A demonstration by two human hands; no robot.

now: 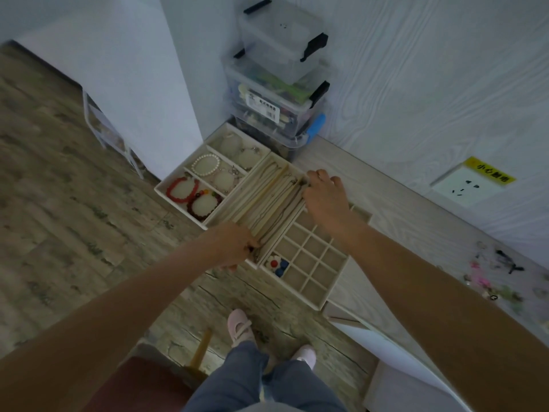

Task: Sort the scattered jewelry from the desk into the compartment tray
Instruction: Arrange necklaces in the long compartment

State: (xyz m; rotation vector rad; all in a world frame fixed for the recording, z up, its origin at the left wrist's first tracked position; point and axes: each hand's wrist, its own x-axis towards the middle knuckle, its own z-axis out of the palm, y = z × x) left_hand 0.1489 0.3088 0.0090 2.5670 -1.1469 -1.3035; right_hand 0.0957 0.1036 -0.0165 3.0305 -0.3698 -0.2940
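I see my left hand [234, 243] pinching a thin limp chain [269, 224] at the near end of the beige slotted tray [237, 211]; right hand [322, 194] fingers curl over its far end. Light, tangle-prone: hold ends.

Three beige trays are counted on the bench [395, 209]: a bracelet tray [166, 190], a long-slot tray [228, 224] and a grid tray [322, 304]. Four bracelets are made out: one white bead bracelet [205, 164], one red bracelet [181, 190], one dark red bracelet [203, 206] and one pale bracelet [223, 179]. Three clear storage boxes [276, 93] are seen stacked. Two hands are counted, the left hand [234, 248] and the right hand [325, 197]. One wall socket [466, 187] is noted, and two pink shoes [240, 328].
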